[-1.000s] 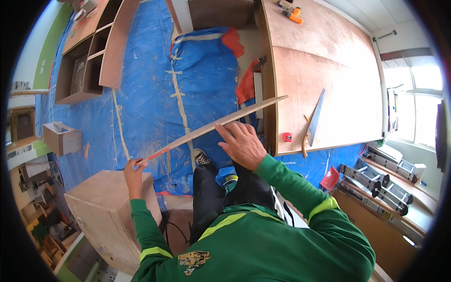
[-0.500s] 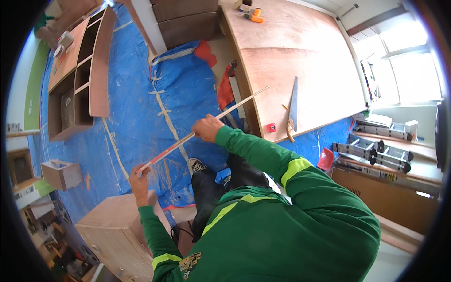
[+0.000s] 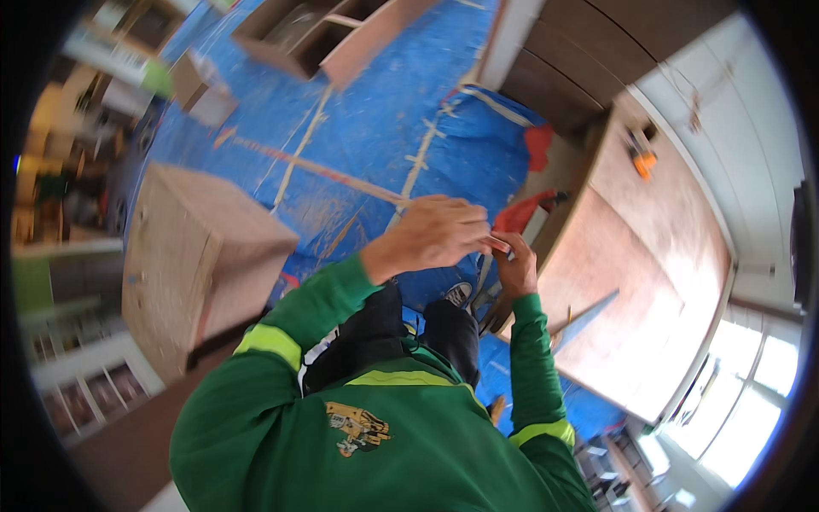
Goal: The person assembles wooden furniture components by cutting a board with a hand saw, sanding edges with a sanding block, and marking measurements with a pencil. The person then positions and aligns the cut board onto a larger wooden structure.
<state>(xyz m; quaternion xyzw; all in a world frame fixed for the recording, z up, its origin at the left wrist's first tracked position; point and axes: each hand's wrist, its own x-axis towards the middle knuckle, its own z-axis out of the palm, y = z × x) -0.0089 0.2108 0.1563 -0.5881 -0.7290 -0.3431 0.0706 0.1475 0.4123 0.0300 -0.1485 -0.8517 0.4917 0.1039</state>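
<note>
A long, thin wooden strip (image 3: 341,177) with reddish marks slants from the upper left down to my hands, over the blue sheet. My left hand (image 3: 433,234) is closed around it near its lower right end. Close beside, my right hand (image 3: 517,266) pinches that end between thumb and fingers. Both hands are in front of my body, almost touching. Motion blurs the strip's far end.
A wooden cabinet box (image 3: 205,256) stands to the left. On the right, a plywood-topped bench (image 3: 640,256) carries a handsaw (image 3: 587,319) and an orange drill (image 3: 641,162). Farther off are an open shelf unit (image 3: 375,47) and a small box (image 3: 203,90). Blue sheeting (image 3: 341,111) covers the floor.
My hands have come together at one end of the strip, where before they were far apart along it. The strip now reaches out to the far left. My view has turned.
</note>
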